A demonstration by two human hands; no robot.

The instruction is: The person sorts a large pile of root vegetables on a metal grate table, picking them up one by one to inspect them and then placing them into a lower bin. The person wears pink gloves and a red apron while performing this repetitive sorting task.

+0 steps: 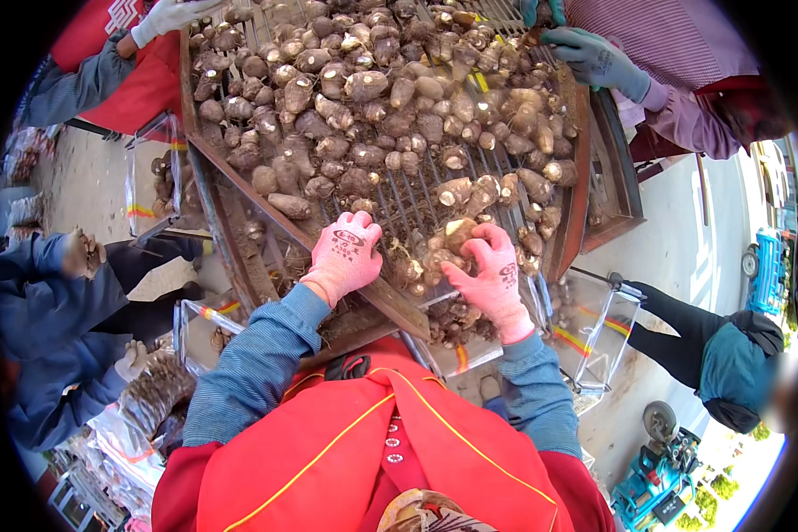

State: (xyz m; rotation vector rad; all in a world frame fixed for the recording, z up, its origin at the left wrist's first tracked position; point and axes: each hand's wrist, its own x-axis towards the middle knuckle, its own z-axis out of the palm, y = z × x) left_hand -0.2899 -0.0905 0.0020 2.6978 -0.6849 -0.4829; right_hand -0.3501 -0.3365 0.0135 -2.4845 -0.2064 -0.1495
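Many brown taro corms (366,86) with pale cut ends lie on a slatted metal sorting table (409,199), tilted towards its narrow near end. Pink gloves cover both my hands. My left hand (348,254) rests at the table's raised metal edge, fingers curled; whether it holds anything is hidden. My right hand (489,276) has thumb and fingers around a pale brown taro corm (460,233), above a small cluster of corms at the near outlet. Beneath that outlet, more small corms (457,318) show in a clear plastic bag.
Rusty metal rails (286,223) border the table. Clear bags with coloured stripes hang at the left (203,332) and right (588,339). Co-workers' gloved hands (598,61) reach in at the far right and far left. People stand at both sides; a blue vehicle (658,472) is lower right.
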